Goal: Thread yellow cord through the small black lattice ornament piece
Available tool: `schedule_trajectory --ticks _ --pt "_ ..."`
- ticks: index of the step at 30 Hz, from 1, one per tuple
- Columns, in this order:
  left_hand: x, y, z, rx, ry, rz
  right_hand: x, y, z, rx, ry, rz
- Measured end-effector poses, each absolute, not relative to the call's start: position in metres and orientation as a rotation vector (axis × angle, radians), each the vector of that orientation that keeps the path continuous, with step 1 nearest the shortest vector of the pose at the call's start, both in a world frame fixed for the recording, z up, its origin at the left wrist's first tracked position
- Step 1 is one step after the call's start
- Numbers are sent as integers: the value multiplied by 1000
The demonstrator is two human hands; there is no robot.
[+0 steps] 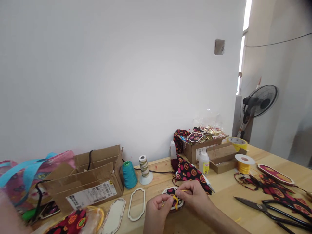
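between five and six o'clock in the view, over the desk (224, 195), a yellow cord (176, 202) crosses a small frame (170, 191); the left hand (158, 208) pinches the cord, fingertips together, from the frame's eight o'clock, the right hand (195, 195) likewise from three o'clock. the cord looks light, soft and limp, perhaps slippery, so a fingertip pinch close to its bend should suit. the frame seems thin and stiff, possibly brittle, best held by its pale rim.
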State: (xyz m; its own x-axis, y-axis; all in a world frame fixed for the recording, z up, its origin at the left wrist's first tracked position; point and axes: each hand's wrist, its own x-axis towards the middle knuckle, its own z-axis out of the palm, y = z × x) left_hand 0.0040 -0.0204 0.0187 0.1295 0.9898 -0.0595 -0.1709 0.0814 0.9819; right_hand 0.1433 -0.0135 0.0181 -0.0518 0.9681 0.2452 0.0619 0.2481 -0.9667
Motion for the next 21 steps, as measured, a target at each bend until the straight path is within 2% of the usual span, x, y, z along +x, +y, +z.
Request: schedule_trajectory --ticks 13,21 --pt "9 -17 9 1136 1115 1114 141 -20 26 -1085 -1550 901" --pt "10 -17 3 1174 1070 1117 144 -22 29 -1170 -1732 534"
